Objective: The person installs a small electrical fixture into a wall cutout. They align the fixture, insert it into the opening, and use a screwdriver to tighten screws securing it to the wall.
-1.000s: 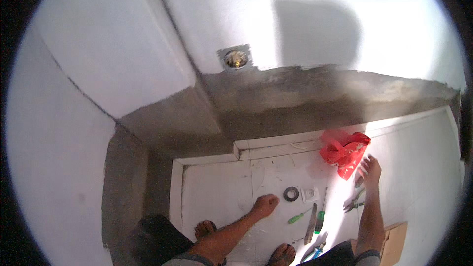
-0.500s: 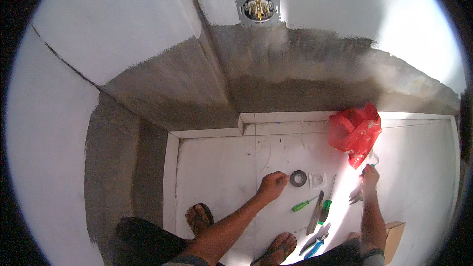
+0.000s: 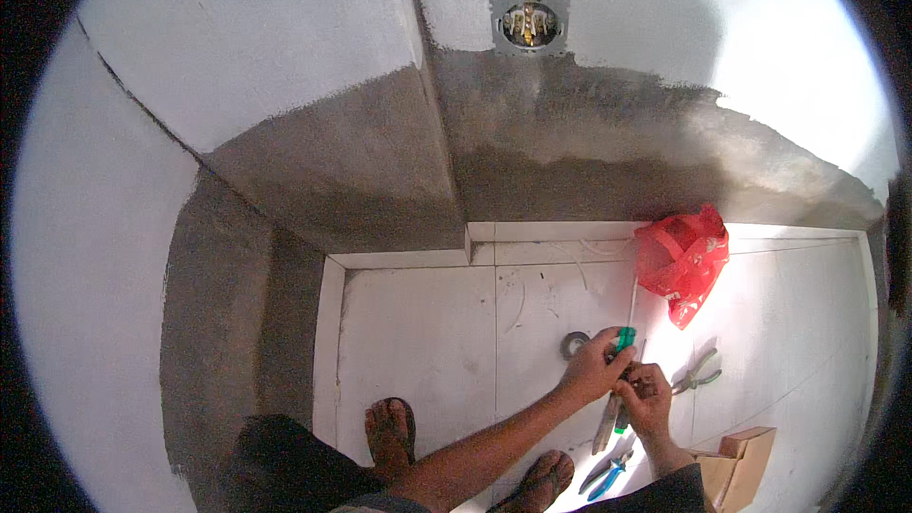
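My left hand (image 3: 591, 367) grips a green-handled screwdriver (image 3: 625, 327), its thin shaft pointing up toward the wall. My right hand (image 3: 646, 393) sits just below and to the right, fingers closed near the screwdriver's handle and over a grey tool (image 3: 605, 426) lying on the floor; what it holds I cannot tell. A grey roll of tape (image 3: 573, 344) lies on the white tile just left of my left hand.
A red plastic bag (image 3: 680, 260) lies by the wall. Pliers (image 3: 696, 376) lie right of my hands, blue-handled pliers (image 3: 608, 471) below them, a small wooden block (image 3: 739, 454) at lower right. An uncovered wall socket box (image 3: 528, 24) sits above. My sandalled feet (image 3: 391, 427) stand on the tiles.
My left hand has picked the green screwdriver up off the floor and raised it. My right hand has moved left from the pliers to join it. The view has tilted slightly.
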Motion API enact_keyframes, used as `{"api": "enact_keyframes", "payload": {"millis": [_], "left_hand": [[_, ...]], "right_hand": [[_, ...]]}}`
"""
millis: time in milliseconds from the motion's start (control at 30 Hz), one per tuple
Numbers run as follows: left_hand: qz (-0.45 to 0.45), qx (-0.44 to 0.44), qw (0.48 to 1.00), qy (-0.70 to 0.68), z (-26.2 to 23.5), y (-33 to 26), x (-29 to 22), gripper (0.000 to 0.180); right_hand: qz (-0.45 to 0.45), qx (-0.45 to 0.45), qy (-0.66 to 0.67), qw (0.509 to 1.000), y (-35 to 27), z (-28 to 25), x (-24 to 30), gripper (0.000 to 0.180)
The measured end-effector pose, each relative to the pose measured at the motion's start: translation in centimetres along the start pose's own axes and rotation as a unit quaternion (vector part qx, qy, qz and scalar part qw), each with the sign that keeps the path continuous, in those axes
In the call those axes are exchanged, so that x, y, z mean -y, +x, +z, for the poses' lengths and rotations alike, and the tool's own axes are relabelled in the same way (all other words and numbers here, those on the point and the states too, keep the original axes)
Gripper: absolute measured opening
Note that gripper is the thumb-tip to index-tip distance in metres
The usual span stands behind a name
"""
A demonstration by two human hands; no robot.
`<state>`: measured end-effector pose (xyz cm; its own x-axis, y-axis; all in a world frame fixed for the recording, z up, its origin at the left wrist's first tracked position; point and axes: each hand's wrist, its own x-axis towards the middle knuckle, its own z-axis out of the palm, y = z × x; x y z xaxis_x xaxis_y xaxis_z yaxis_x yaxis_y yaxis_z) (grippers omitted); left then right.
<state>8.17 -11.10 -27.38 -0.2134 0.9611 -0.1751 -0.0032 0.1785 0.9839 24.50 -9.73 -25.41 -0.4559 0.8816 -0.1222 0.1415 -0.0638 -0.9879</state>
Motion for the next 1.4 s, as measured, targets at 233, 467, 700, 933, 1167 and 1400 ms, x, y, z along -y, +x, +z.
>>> {"api": "enact_keyframes", "payload": {"millis": [233, 467, 700, 933, 1167, 1400], "left_hand": [[0.006, -0.123, 0.992, -0.034, -3.7, -1.4, -0.7, 0.035], [0.075, -0.092, 0.98, -0.159, -7.5, -0.1, -6.8, 0.042], [0.174, -0.098, 0.976, -0.09, -11.0, 1.6, -14.6, 0.047], [0.236, -0.121, 0.955, 0.129, -15.7, 3.3, -20.9, 0.05], [0.21, -0.112, 0.953, 0.189, -17.8, 3.8, -25.2, 0.05], [0.195, -0.132, 0.958, 0.163, -18.1, 2.2, -25.1, 0.049]], "right_hand": [[-0.015, -0.147, -0.373, 0.916, 4.4, -11.1, -9.3, 0.035], [-0.017, -0.088, -0.586, 0.805, 2.4, -22.1, -19.3, 0.019], [0.048, -0.1, -0.576, 0.81, -0.1, -19.0, -18.2, 0.034], [0.201, -0.006, -0.609, 0.767, -2.6, -14.3, -10.6, 0.067], [0.224, -0.113, -0.623, 0.741, -4.9, -16.8, -15.5, 0.054], [0.011, -0.2, -0.495, 0.845, -4.7, -14.8, -13.3, 0.033]]}}
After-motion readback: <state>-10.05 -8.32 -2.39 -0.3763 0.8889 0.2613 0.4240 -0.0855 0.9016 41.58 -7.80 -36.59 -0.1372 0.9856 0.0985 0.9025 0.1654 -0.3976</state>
